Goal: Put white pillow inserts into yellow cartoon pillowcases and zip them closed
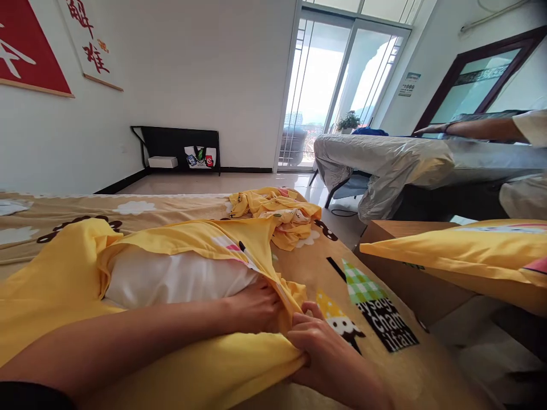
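Note:
A white pillow (171, 277) lies partly inside a yellow pillowcase (64, 262), its white side showing through the case's long opening. My left hand (258, 307) reaches into that opening, fingers curled at the pillow's right end; the fingertips are hidden by the cloth. Pinched in my right hand (316, 341) is the edge of the pillowcase at the right end of the opening. Both hands are close together, the right one outside the case.
A crumpled yellow printed cloth (277, 213) lies beyond the pillow on the patterned tan blanket (307, 273). To the right, another yellow pillow (461, 245) rests on a wooden box (384, 230). Farther back, a person's arm (482, 128) extends over a plastic-covered table (384, 151).

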Demonstrator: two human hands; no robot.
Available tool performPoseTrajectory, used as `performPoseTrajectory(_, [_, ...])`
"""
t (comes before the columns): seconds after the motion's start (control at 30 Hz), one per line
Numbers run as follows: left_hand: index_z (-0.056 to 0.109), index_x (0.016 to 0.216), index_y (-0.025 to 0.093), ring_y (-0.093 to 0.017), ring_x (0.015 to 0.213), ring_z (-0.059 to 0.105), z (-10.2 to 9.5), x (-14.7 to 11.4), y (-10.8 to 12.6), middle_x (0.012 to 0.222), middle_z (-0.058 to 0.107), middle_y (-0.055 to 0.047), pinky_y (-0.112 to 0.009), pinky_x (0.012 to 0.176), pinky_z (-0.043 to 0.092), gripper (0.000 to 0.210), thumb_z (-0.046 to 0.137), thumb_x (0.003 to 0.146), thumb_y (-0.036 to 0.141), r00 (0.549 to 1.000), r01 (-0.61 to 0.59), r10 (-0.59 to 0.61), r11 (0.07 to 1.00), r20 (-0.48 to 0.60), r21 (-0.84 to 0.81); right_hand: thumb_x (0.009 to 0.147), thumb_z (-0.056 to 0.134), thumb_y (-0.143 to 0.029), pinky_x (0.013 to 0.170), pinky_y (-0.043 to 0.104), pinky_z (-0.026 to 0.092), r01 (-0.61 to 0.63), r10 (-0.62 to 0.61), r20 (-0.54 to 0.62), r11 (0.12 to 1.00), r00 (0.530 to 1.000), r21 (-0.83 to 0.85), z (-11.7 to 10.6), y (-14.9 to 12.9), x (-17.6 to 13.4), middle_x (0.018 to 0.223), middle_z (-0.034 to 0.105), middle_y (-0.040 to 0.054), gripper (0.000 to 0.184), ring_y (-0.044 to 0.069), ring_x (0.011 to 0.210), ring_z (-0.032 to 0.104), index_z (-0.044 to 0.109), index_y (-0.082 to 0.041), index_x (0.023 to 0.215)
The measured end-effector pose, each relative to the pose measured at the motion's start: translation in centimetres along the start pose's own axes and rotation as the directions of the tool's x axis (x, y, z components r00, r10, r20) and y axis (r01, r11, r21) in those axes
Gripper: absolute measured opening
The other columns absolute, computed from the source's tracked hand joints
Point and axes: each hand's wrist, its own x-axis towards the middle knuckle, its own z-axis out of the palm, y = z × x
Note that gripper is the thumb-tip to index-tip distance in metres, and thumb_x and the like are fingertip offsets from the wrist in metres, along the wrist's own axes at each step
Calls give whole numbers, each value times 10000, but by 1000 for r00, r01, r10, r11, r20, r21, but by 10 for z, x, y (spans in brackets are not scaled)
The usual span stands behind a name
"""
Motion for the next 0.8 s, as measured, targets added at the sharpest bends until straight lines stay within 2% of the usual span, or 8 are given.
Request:
performPoseTrajectory(0.07, [604, 1197, 56, -317, 1083, 585, -4, 4, 1, 1151, 650, -189, -443, 966, 405, 411, 574, 847, 269, 979, 163, -162, 987, 122, 6, 697, 781, -341, 998, 339, 283, -70, 70, -27, 998, 997, -4, 1, 5, 0, 747, 622, -33, 239, 158, 825, 579, 592, -216, 622])
performPoseTrajectory(0.13, [707, 970, 58, -322, 936, 634, -12, 6, 1, 938, 701, -188, -464, 908, 422, 280, 615, 803, 264, 914, 321, -312, 947, 259, 9, 687, 786, -338, 1011, 357, 273, -137, 136, -52, 991, 989, -8, 2, 11, 1, 788, 633, -24, 208, 171, 854, 583, 617, -222, 657])
performPoseTrajectory(0.2, [726, 789, 83, -311, 876, 643, -22, 5, 0, 824, 702, -168, -471, 899, 416, 215, 651, 770, 283, 879, 393, -369, 919, 303, -21, 683, 785, -338, 1024, 374, 261, -165, 164, -52, 986, 985, -9, 3, 15, 1, 810, 642, -16, 215, 182, 870, 584, 610, -218, 653])
performPoseTrajectory(0.33, [718, 799, 166, -243, 935, 620, -52, 1, -4, 942, 698, -71, -388, 886, 412, 123, 657, 756, 264, 924, 368, -328, 902, 195, -228, 751, 714, -273, 923, 303, 328, 21, -21, -2, 997, 1000, 80, -3, 7, 3, 790, 641, -29, 251, 162, 857, 572, 518, -206, 609])
performPoseTrajectory(0.47, [690, 726, 213, -171, 817, 598, -69, 16, -9, 888, 649, -10, -331, 809, 412, 116, 630, 799, 281, 958, 287, -267, 902, 106, -323, 805, 556, -155, 805, 278, 341, 172, -145, -235, 980, 961, 99, -6, -1, 8, 718, 573, -25, 284, 145, 796, 537, 364, -202, 602])
performPoseTrajectory(0.6, [684, 770, 177, -169, 820, 602, -45, 42, -7, 878, 658, -20, -310, 799, 422, 90, 610, 815, 201, 925, 377, -325, 842, 194, -385, 751, 491, -117, 696, 277, 327, 174, -119, -407, 980, 906, 101, 1, 5, 19, 646, 499, -23, 288, 144, 700, 483, 264, -213, 602])
performPoseTrajectory(0.7, [676, 820, 109, -176, 780, 610, -16, 53, -3, 832, 677, -60, -299, 743, 441, 161, 528, 865, 152, 881, 470, -395, 794, 260, -386, 720, 458, -112, 580, 269, 276, 210, -110, -417, 956, 903, 204, 7, 11, 26, 573, 409, -33, 316, 129, 607, 413, 192, -217, 585])
performPoseTrajectory(0.8, [677, 814, 97, -151, 768, 605, 2, 51, -5, 838, 682, -51, -245, 704, 446, 127, 560, 842, 139, 901, 429, -349, 808, 257, -404, 699, 463, -131, 564, 267, 265, 242, -130, -402, 939, 907, 243, 8, 12, 28, 577, 378, -37, 314, 121, 590, 380, 187, -219, 578])
